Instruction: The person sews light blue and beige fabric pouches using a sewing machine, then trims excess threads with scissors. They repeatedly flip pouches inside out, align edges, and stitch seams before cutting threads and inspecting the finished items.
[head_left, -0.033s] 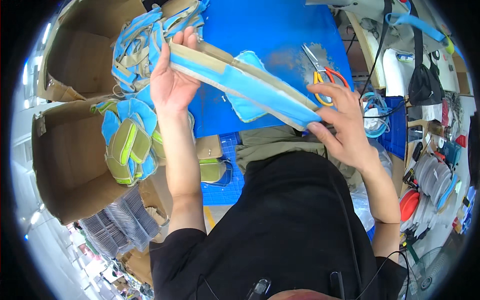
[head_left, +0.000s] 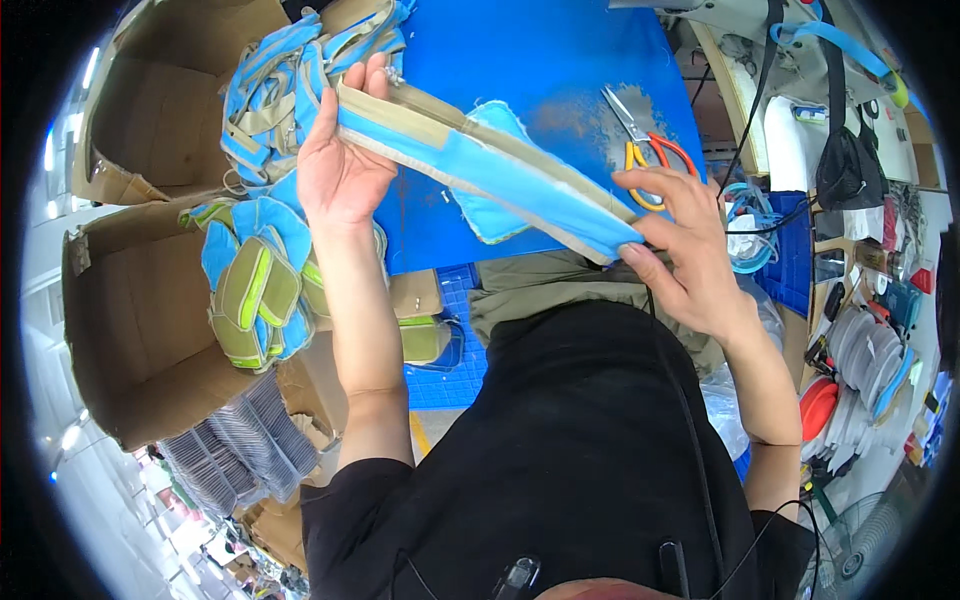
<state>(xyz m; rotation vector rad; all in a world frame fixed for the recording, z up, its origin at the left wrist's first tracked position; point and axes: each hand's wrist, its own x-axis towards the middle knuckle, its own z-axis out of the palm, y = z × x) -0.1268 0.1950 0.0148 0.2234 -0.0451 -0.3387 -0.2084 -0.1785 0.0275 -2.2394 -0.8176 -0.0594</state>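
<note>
A long fabric strap, light blue with khaki and pale edges, stretches slantwise between my two hands above the table. Its far left end rests in my left hand, palm up, between the thumb and the fingers behind the strap. At the near right end, my right hand pinches the strap between thumb and fingers. Beneath the strap, a light blue fabric piece with frayed edges lies on the blue table, partly covered. Scissors with orange and yellow handles lie just beyond my right hand, blades partly spread.
A pile of blue and khaki straps sits at the table's left. Two cardboard boxes stand further left, with green, khaki and blue fabric pieces beside the nearer one. A machine is at the far right.
</note>
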